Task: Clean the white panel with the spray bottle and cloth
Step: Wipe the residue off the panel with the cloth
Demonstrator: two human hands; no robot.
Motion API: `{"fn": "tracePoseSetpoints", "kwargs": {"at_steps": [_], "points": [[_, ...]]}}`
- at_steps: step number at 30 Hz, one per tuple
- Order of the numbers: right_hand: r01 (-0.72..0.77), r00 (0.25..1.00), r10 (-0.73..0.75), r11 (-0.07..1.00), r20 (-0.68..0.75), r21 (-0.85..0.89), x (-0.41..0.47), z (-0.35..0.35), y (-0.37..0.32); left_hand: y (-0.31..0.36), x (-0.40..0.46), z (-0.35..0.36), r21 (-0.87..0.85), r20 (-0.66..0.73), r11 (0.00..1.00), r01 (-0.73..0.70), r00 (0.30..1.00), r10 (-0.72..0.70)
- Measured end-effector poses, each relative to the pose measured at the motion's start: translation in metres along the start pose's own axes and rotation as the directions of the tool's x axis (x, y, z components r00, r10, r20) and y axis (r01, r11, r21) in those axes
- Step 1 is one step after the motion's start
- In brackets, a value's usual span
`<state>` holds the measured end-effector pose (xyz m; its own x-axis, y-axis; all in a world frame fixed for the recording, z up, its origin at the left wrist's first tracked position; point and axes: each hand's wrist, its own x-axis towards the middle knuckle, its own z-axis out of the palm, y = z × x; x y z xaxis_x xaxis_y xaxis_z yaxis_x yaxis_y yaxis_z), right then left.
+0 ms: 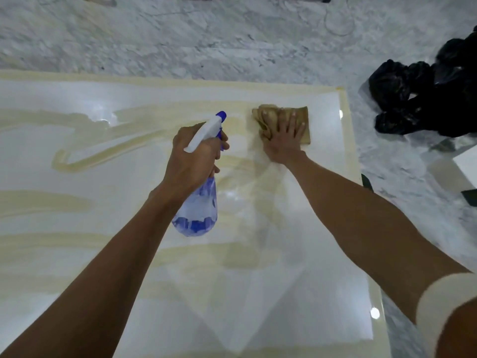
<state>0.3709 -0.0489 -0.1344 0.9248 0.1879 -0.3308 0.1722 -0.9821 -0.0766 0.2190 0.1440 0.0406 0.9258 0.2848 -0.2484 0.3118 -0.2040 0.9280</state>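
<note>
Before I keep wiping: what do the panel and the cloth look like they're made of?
White panel: hard, glossy, likely polished tile or lacquered board; it mirrors ceiling lights and the arms. Cloth: tan, soft woven fabric, matte, bunching in folds under the right hand.

Premises appear to be an indoor room under fit-out or cleaning, type otherwise undetermined. Grey-veined marble floor [232, 40] throughout. A large glossy white panel [296, 293] lies flat on it, streaked with yellowish residue (ceiling lights reflect in its surface). Crumpled black plastic bags [426, 99] sit on the floor beside the panel's far right corner.
</note>
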Motion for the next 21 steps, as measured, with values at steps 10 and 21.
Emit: {"fn": "tracePoseSetpoints", "kwargs": {"at_steps": [10,21], "points": [[0.105,0.994,-0.104,0.993,-0.018,0.059,-0.280,0.099,-0.021,-0.022,-0.120,-0.034,-0.060,0.107,0.995,0.078,0.992,-0.071],[-0.170,0.978,-0.049,0.391,0.205,0.905,-0.350,-0.013,-0.033,-0.021,-0.161,-0.067,-0.099,0.136,0.991,0.086,0.988,-0.072]]}}
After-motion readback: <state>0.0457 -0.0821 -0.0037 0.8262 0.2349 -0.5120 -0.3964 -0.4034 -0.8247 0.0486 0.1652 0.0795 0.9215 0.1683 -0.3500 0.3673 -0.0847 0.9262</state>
